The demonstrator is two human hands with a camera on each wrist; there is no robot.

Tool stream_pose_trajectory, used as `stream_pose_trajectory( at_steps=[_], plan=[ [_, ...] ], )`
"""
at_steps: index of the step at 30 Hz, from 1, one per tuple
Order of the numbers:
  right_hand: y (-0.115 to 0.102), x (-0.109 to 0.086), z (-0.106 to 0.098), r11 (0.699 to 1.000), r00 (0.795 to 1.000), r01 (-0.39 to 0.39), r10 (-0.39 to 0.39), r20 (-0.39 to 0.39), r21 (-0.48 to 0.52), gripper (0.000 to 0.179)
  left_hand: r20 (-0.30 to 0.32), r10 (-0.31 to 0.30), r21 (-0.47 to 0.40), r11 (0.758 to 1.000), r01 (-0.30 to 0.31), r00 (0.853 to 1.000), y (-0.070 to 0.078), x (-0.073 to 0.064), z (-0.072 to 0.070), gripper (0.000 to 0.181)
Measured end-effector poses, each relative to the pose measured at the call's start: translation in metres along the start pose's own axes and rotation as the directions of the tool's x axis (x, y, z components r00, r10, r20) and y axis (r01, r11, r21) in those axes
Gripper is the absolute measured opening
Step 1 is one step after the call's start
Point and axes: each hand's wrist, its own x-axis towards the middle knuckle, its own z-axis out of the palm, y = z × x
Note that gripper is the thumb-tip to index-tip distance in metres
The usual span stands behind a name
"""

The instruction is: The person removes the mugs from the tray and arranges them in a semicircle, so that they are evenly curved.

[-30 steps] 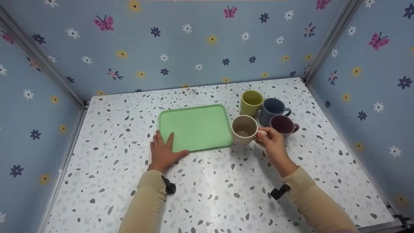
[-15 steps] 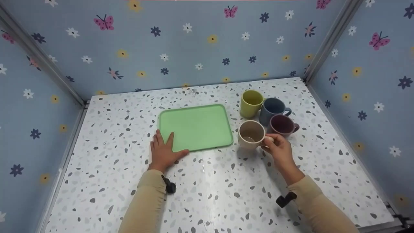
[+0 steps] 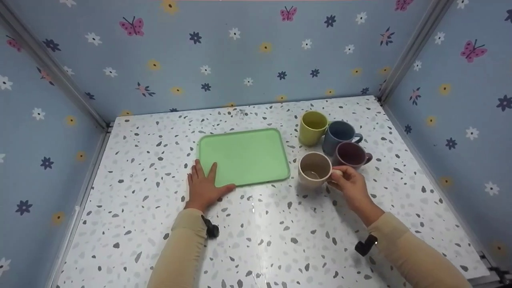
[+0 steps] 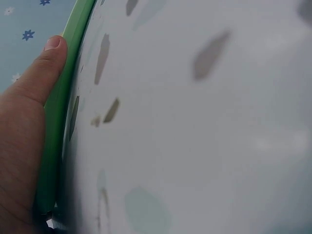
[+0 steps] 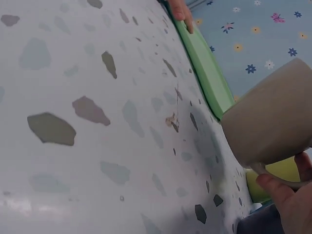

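Note:
My right hand (image 3: 353, 187) pinches the handle of a beige mug (image 3: 314, 172), which is upright just right of a green tray (image 3: 248, 154). In the right wrist view the mug (image 5: 273, 114) shows from the side, close over the table, with thumb and fingers at its handle. My left hand (image 3: 203, 189) lies with fingers spread across the tray's near left corner, thumb along the front edge. The left wrist view shows that thumb (image 4: 46, 68) against the tray's green rim (image 4: 56, 141).
Behind the beige mug stand a yellow-green mug (image 3: 311, 134) and a blue mug (image 3: 336, 142). A maroon mug (image 3: 350, 156) is right beside my right fingers. All rest on a speckled white table (image 3: 260, 228) with flowered panels (image 3: 224, 52) at the back and sides.
My right hand has drawn the beige mug rightward and toward me, away from the tray's right edge. The left hand and tray stay in place; the head view has shifted slightly.

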Motion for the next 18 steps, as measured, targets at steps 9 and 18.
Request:
stream_pose_trajectory(
  at_steps=[9,18],
  plan=[
    [-0.002,0.006,-0.008,0.999,0.995,-0.006,0.01,0.1,-0.041,0.022,0.005,-0.012,-0.003,1.0,0.012,1.0,0.0,-0.002,0.002,0.117],
    [0.0,0.008,-0.015,1.0,0.985,0.003,0.0,0.175,-0.015,0.018,0.009,-0.013,-0.006,1.0,0.013,1.0,-0.003,0.003,0.005,0.118]
  ],
)
